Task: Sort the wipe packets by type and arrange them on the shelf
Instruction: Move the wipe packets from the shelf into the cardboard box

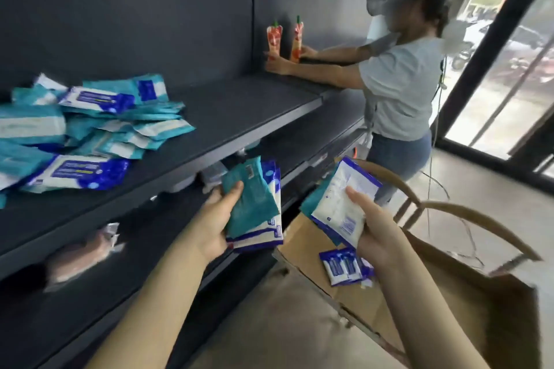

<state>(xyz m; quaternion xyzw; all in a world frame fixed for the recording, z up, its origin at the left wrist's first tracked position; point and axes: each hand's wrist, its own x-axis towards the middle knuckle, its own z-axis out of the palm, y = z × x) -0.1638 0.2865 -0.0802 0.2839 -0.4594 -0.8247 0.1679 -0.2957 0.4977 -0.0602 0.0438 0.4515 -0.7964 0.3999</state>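
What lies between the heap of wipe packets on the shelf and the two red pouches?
Nothing: in the head view only bare shelf runs from the heap of wipe packets to the red pouches.

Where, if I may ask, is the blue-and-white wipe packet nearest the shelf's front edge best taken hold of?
Probably its right end seam, from the front right. The blue-and-white packet lies flat near the shelf edge; teal packets crowd its left and far sides, while its right end sits clear on bare shelf. The left hand and right hand hold packets, so empty one first.
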